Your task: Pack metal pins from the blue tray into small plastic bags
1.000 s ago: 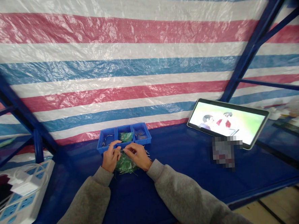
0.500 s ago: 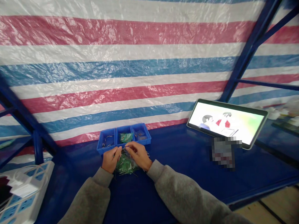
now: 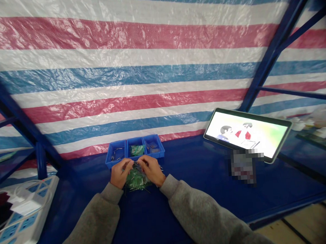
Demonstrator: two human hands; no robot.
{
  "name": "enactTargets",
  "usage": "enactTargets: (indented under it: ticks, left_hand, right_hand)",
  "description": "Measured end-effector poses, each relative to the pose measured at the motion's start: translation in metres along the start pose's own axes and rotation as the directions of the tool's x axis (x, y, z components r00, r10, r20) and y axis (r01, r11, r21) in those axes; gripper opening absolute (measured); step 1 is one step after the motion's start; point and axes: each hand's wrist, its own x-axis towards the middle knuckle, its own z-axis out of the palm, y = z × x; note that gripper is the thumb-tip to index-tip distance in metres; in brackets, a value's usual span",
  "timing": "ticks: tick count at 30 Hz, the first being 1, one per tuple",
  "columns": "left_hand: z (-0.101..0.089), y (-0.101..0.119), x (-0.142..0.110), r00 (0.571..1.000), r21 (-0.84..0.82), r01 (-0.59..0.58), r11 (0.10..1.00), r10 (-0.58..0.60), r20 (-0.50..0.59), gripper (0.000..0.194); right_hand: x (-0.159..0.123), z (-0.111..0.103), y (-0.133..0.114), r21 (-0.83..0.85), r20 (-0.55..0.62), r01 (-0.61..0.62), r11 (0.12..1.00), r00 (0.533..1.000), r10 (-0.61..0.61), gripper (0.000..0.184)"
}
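Two bare hands, the left hand [image 3: 121, 173] and the right hand [image 3: 152, 170], are close together, pinching something too small to make out, just above a heap of green bits with thin wire legs [image 3: 135, 180] on the blue table [image 3: 184, 194], near a blue three-part tray [image 3: 154, 155]

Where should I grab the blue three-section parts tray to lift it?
Grip the blue parts tray by its right end wall, coming from the right. That rim stands free, while your left hand, right hand and the green pile crowd the near edge.
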Motion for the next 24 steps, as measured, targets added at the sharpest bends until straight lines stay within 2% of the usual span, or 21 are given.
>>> enactTargets:
  ticks: [7,13,17,24]
  left_hand:
    - [0.0,0.0044,0.0013,0.997,0.062,-0.067,0.996,0.069,-0.041,0.022]
    - [-0.003,0.0058,0.0002,0.997,0.126,-0.047,0.991,0.054,-0.053,0.031]
    - [-0.0035,0.004,-0.0008,0.996,0.144,-0.037,0.989,0.048,-0.07,0.034]
    - [-0.0029,0.002,-0.0007,0.996,0.077,-0.05,0.996,0.055,-0.064,0.02]
  right_hand:
    - [-0.0004,0.0004,0.0009,-0.005,0.013,-0.025,1.0,1.0,0.025,0.036]
    - [-0.0009,0.0021,0.0016,0.065,0.005,-0.023,0.998,1.0,0.022,0.022]
    - [-0.0011,0.0018,0.0011,0.034,0.021,0.008,0.999,1.0,-0.009,0.022]
    - [-0.0015,-0.0009,-0.0006,-0.019,0.006,0.022,1.0,1.0,-0.022,0.029]
